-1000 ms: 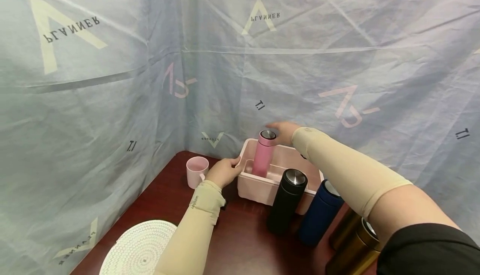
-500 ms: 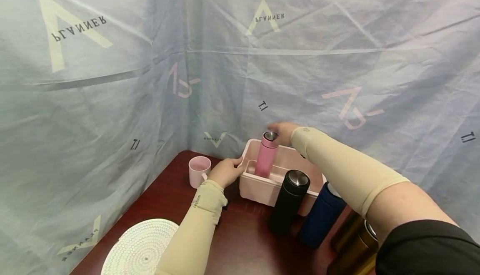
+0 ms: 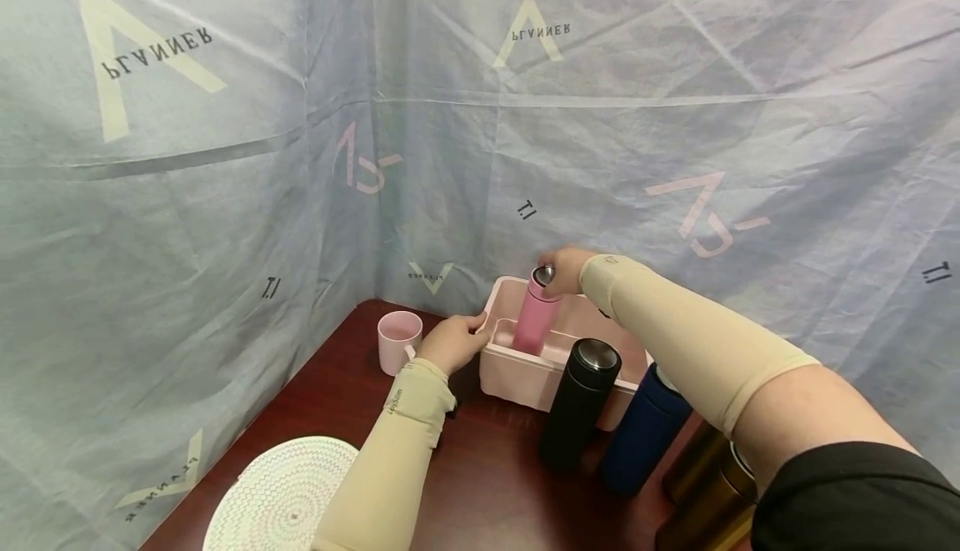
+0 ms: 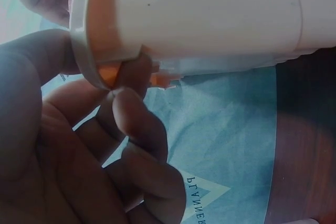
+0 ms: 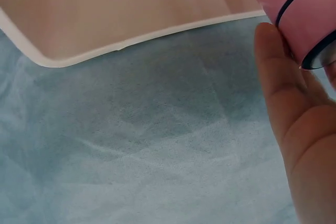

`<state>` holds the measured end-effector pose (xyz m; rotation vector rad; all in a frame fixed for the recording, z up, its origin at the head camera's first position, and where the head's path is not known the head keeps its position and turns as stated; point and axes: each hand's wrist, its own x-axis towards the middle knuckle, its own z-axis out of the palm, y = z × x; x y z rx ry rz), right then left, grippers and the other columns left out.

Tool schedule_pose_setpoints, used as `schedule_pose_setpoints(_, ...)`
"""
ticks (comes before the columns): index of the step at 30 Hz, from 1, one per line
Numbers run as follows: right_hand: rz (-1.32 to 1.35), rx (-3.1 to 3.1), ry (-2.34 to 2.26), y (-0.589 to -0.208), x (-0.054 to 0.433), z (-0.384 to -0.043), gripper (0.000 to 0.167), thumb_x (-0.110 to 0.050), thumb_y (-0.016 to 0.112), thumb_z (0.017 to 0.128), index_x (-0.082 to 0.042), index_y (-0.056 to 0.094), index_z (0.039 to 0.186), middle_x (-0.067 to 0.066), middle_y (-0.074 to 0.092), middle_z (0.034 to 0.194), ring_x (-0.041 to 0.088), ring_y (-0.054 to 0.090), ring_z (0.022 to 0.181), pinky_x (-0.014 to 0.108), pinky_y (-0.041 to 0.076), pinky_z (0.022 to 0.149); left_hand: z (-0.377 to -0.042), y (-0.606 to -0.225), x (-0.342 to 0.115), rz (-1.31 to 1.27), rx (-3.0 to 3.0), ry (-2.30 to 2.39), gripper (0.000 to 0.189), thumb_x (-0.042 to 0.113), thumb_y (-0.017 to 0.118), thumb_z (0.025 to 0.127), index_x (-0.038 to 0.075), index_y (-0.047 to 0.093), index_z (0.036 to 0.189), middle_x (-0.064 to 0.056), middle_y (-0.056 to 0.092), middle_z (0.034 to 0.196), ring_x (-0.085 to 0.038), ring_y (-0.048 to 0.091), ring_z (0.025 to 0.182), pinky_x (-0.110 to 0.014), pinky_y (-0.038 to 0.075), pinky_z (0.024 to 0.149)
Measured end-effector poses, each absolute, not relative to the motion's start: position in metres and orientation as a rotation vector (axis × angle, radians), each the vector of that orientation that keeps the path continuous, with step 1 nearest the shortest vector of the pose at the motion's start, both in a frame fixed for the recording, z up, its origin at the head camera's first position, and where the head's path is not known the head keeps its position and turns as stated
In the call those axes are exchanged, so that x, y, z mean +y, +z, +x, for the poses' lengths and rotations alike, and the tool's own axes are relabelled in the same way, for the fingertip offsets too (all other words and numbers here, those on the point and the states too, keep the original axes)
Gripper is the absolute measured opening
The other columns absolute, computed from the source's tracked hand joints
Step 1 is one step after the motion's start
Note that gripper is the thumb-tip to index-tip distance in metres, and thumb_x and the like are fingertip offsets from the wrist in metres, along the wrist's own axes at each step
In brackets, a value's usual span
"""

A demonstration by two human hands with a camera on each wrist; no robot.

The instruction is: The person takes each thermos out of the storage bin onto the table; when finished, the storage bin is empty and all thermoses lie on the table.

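Note:
In the head view, a pink thermos bottle (image 3: 537, 323) with a steel-topped lid stands in the left end of a pale pink plastic bin (image 3: 517, 382), tilted a little to the right. My right hand (image 3: 566, 271) grips the bottle around its lid. The right wrist view has the thumb-side fingers along the pink lid (image 5: 310, 17); the far fingers are mostly hidden. At the bin's left end, my left hand (image 3: 453, 344) holds the rim. Seen from the left wrist, thumb and fingers pinch the bin's lip (image 4: 79, 51) from both sides.
Before the bin stand a black thermos (image 3: 573, 409), a blue one (image 3: 641, 434) and gold ones (image 3: 708, 497), partly under the right arm. A pink mug (image 3: 393, 346) is left of my left hand. A round woven mat (image 3: 281, 493) lies front left. Grey cloth (image 3: 450, 159) hangs behind.
My right hand has come down and wrapped its fingers around the thermos lid. The bottle's top has leaned to the right. The left hand stays on the bin rim.

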<state>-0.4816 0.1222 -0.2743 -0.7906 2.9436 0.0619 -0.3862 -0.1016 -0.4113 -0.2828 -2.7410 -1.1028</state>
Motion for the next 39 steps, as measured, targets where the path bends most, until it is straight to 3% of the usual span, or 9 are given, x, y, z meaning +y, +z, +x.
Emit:
schedule_pose_setpoints(12, -0.858, 2.94, -0.014, -0.266, 0.132, -0.471, 0.065, -0.024, 0.073, 0.084, -0.003, 0.053, 0.141, 0.015, 0.064, 0.123, 0.03, 0.06, 0.112, 0.044, 0.049, 0.091, -0.388, -0.411, -0.102, -0.289, -2.751, -1.095, 0.05, 0.046, 0.055, 0.096, 0.026, 0.057, 0.142, 0.0, 0.059, 0.137, -0.023, 0.06, 0.118, -0.043, 0.049, 0.097)
schedule_pose_setpoints(19, -0.834, 2.98, -0.056, -0.246, 0.132, -0.458, 0.05, -0.021, 0.071, 0.084, -0.007, 0.059, 0.13, 0.011, 0.065, 0.111, 0.028, 0.061, 0.103, 0.043, 0.049, 0.086, -0.391, -0.41, -0.102, -0.277, -2.768, -1.083, 0.051, 0.05, 0.054, 0.097, 0.027, 0.056, 0.143, 0.001, 0.057, 0.139, -0.025, 0.058, 0.122, -0.044, 0.046, 0.1)
schedule_pose_setpoints(24, -0.816, 3.002, -0.066, -0.228, 0.136, -0.445, 0.053, -0.021, 0.07, 0.085, -0.005, 0.057, 0.133, 0.011, 0.067, 0.108, 0.029, 0.062, 0.102, 0.044, 0.05, 0.088, -0.39, -0.413, -0.1, -0.272, -2.772, -1.058, 0.051, 0.048, 0.054, 0.097, 0.027, 0.056, 0.142, 0.0, 0.057, 0.138, -0.025, 0.059, 0.121, -0.044, 0.047, 0.099)
schedule_pose_setpoints(32, -0.731, 3.048, -0.132, -0.192, 0.145, -0.426, 0.062, -0.028, 0.072, 0.086, -0.009, 0.052, 0.142, 0.016, 0.059, 0.129, 0.031, 0.056, 0.115, 0.048, 0.046, 0.094, -0.389, -0.412, -0.103, -0.294, -2.741, -1.102, 0.049, 0.043, 0.056, 0.096, 0.024, 0.057, 0.141, -0.001, 0.059, 0.136, -0.024, 0.06, 0.118, -0.043, 0.048, 0.097)
schedule_pose_setpoints(39, -0.685, 3.076, -0.162, -0.172, 0.161, -0.412, 0.066, -0.029, 0.072, 0.085, -0.01, 0.05, 0.145, 0.017, 0.056, 0.136, 0.033, 0.052, 0.121, 0.049, 0.043, 0.099, -0.389, -0.411, -0.102, -0.305, -2.743, -1.109, 0.049, 0.042, 0.055, 0.096, 0.024, 0.057, 0.141, 0.0, 0.059, 0.136, -0.022, 0.061, 0.117, -0.042, 0.049, 0.097)
